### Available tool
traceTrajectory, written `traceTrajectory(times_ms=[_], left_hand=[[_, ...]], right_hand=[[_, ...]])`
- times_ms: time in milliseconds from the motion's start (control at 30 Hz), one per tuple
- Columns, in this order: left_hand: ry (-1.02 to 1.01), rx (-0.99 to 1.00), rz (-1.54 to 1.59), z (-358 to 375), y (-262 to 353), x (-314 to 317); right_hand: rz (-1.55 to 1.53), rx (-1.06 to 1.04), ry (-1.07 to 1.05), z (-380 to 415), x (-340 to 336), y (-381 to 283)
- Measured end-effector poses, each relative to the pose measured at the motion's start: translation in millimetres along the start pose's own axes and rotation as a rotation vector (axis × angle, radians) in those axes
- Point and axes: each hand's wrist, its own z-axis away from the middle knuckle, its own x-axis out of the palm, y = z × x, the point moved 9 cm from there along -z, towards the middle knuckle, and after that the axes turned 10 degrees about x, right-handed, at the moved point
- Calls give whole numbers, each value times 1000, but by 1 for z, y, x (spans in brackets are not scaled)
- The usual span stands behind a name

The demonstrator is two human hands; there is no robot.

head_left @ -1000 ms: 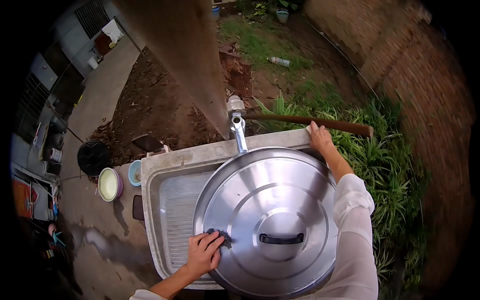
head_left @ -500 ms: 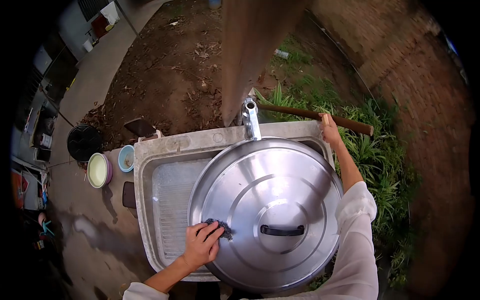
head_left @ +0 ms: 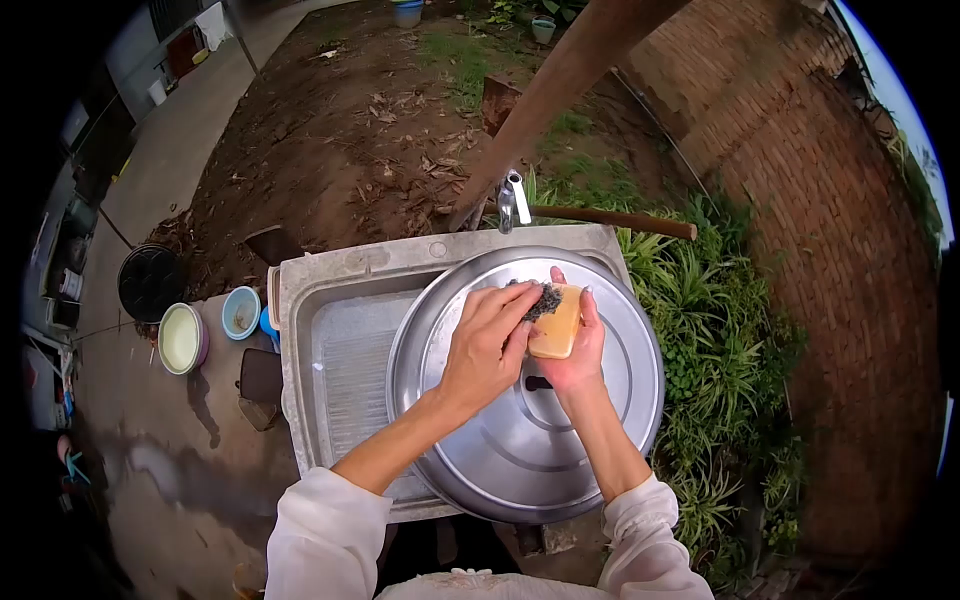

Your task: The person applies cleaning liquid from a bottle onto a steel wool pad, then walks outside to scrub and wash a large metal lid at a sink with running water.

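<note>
My left hand [head_left: 484, 345] is closed on a dark grey steel wool scourer [head_left: 546, 301], pressing it against the face of a yellow soap bar [head_left: 562, 330]. The bar lies in my right hand [head_left: 578, 368], which grips it from below and along its right side. Both hands are above a large round metal lid [head_left: 520, 470]. Its black handle [head_left: 538, 383] is mostly hidden behind my right hand. The lid rests over the right part of a stone sink [head_left: 292, 350], whose ribbed washboard [head_left: 355, 360] shows at left.
A metal tap [head_left: 513, 203] rises behind the lid, near a leaning wooden post [head_left: 540, 110] and a horizontal pole [head_left: 640, 222]. Basins [head_left: 181, 338] stand on the ground at left. Leafy plants [head_left: 700, 320] and a brick wall [head_left: 830, 250] are on the right.
My left hand has lifted the scourer off the lid and moved up and right to the soap. My right hand has come from the sink's back right corner to over the lid.
</note>
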Motion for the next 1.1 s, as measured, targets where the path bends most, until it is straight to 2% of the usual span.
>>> traceTrajectory(times_ms=[33,67,133,167,233,300,367,467,533,633,700,767,900,967,1067,1100], left_hand=[[-21,42,-1,-2,2,9],[-15,41,-3,8,3,10],[-145,-5,28,26,0,20],[-139,3,26,33,4,10],[-161,-101,-5,64,8,-11],[-72,-54,-83,80,17,-40],[-123,-118,-83,99,19,-57],[16,-46,-180,111,33,-95],[123,-5,-246,120,43,-122],[235,-78,-239,138,42,-153],[271,-145,-246,151,42,-171],[328,-90,-216,159,52,-189],[271,-127,-206,175,37,-199],[287,-177,-222,179,23,-202],[380,-580,-97,197,-14,-205],[381,-584,-113,198,-19,-207]], right_hand=[[-36,-59,107,11,9,20],[55,-92,155,17,12,34],[66,-80,197,20,-9,50],[71,-69,239,19,-23,58],[103,-42,298,29,-37,85],[85,9,306,32,-35,117],[124,-30,353,40,-31,138],[23,-8,373,34,-45,165],[78,5,398,50,-26,187],[179,32,389,47,-16,211],[260,37,376,41,-18,223],[341,36,361,36,-21,230],[473,38,311,19,-23,239],[510,54,267,12,-26,241],[369,82,217,7,-34,242],[252,50,196,0,-32,247]])
